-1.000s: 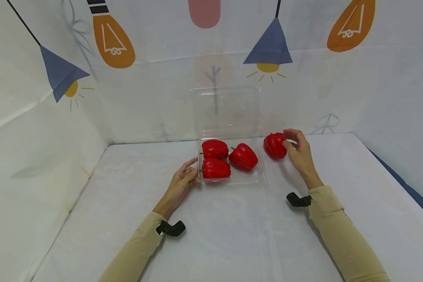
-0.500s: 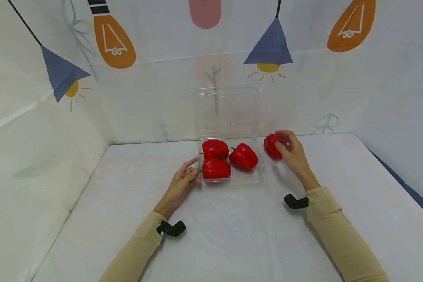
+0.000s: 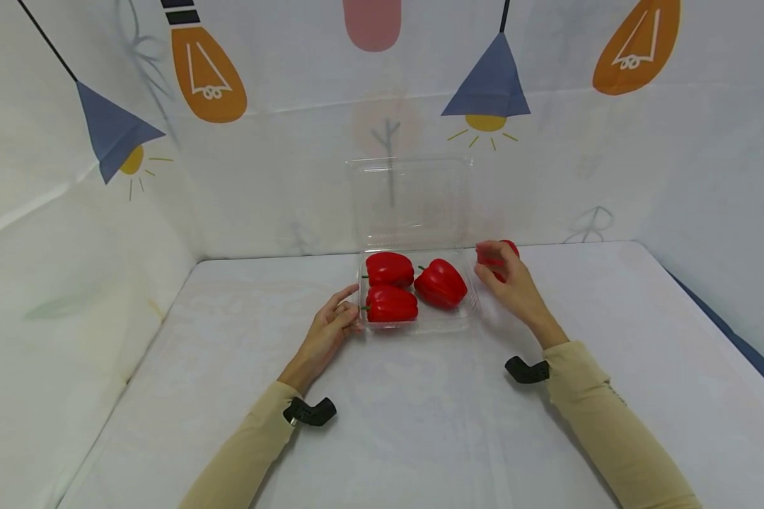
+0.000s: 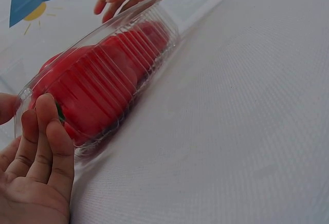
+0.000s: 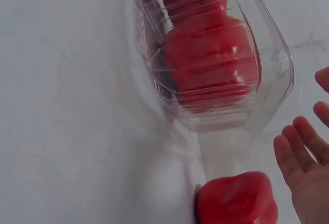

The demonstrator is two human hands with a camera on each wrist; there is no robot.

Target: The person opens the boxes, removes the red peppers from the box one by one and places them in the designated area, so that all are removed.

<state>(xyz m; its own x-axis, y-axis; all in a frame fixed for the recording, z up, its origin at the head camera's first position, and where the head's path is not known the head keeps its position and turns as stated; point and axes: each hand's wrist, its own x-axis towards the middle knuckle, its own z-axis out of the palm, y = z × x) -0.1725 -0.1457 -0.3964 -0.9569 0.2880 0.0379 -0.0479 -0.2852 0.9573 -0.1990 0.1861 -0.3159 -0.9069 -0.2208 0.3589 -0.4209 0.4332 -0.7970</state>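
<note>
Head view: three red peppers [image 3: 441, 284] lie in the clear box [image 3: 442, 322] near the table's [image 3: 395, 396] back edge; the fourth pepper [image 3: 511, 247], right of it, sits partly behind your right hand [image 3: 514, 288]. Left wrist: your left hand [image 4: 36, 178] touches the box's end, fingers relaxed. Right wrist: your right hand is loosely open near the fourth pepper.

White table [image 3: 407, 424], clear container [image 3: 442, 323], red pepper [image 5: 237, 199]
</note>
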